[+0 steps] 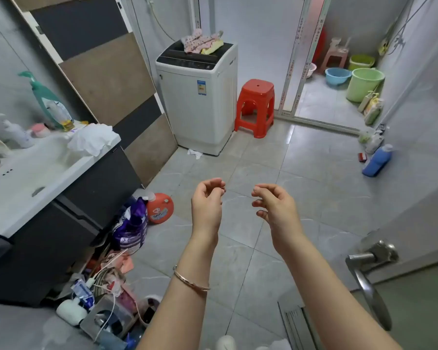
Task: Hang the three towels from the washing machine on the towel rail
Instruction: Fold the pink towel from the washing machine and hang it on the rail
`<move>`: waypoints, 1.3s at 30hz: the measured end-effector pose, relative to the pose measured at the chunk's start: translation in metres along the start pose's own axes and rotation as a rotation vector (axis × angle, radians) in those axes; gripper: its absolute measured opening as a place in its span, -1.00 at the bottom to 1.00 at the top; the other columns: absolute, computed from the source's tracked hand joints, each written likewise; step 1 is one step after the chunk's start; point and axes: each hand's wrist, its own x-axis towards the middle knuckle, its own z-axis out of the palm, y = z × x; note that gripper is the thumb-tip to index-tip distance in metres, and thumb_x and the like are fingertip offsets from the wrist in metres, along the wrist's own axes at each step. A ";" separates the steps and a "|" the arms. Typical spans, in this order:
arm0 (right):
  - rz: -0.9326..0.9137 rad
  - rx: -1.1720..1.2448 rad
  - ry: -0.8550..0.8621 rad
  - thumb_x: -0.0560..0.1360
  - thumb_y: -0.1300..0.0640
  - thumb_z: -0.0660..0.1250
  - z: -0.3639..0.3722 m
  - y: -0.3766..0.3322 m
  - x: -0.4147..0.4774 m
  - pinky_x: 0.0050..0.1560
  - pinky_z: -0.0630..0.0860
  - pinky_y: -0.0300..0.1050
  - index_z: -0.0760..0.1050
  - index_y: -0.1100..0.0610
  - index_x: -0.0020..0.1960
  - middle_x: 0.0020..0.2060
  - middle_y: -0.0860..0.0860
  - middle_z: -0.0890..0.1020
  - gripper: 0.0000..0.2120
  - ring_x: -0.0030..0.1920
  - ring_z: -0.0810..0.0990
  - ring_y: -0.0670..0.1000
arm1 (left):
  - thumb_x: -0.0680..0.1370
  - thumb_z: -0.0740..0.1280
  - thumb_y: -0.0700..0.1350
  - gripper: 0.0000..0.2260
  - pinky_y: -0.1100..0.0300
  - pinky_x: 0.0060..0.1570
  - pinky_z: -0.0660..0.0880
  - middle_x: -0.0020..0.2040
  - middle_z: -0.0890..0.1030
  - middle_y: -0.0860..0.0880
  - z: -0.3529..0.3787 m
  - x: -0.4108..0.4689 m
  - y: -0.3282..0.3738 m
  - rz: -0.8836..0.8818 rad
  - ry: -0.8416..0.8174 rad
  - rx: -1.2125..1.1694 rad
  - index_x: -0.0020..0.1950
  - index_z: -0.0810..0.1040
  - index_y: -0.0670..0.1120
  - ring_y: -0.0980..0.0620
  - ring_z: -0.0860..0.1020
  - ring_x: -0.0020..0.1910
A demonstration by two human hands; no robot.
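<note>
Lower left of your frame, purple bag (131, 224) showing a "3" on its white label, beside it orange jug (159, 208) with blurred white lettering you cannot read, upper middle, washer (200, 97) with blue sticker (201, 87), unreadable.

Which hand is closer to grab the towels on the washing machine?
Probably the left hand. The pink and yellow towels lie atop the white top-loading washing machine, far ahead and slightly left. Both it and the right hand are empty, so the difference is small.

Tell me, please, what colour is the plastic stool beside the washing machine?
Red plastic stool; clearest in the head view.
</note>
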 end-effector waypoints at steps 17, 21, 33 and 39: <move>0.003 -0.018 0.046 0.48 0.18 0.32 0.034 -0.017 0.092 -0.23 0.39 -0.21 0.50 0.03 -0.15 -0.24 -0.06 0.57 -0.93 -0.28 0.52 -0.08 | 0.52 0.21 -0.29 -0.79 0.28 -0.11 0.42 -0.08 0.57 0.08 0.007 0.096 0.005 -0.036 0.008 0.020 -0.09 0.49 0.03 0.08 0.54 0.02; 0.011 -0.046 0.016 0.48 0.18 0.32 0.045 -0.025 0.125 -0.23 0.39 -0.21 0.51 0.04 -0.12 -0.23 -0.07 0.58 -0.95 -0.28 0.52 -0.09 | 0.53 0.21 -0.28 -0.80 0.25 -0.07 0.44 -0.06 0.58 0.07 0.016 0.128 0.012 -0.032 0.025 0.019 -0.06 0.49 0.01 0.05 0.54 0.08; 0.042 -0.097 -0.009 0.49 0.16 0.32 0.062 -0.052 0.226 -0.22 0.39 -0.22 0.50 0.05 -0.11 -0.24 -0.09 0.57 -0.98 -0.29 0.52 -0.12 | 0.53 0.20 -0.29 -0.80 0.27 -0.11 0.41 -0.07 0.58 0.08 0.055 0.222 0.023 -0.081 0.036 -0.004 -0.08 0.48 0.01 0.13 0.55 -0.03; 0.043 -0.093 0.010 0.49 0.16 0.31 0.069 -0.059 0.265 -0.24 0.38 -0.21 0.49 0.04 -0.14 -0.24 -0.08 0.56 -0.95 -0.28 0.52 -0.11 | 0.54 0.18 -0.29 -0.79 0.27 -0.10 0.42 -0.08 0.59 0.09 0.062 0.261 0.027 -0.085 0.039 0.013 -0.07 0.48 0.01 0.18 0.56 -0.07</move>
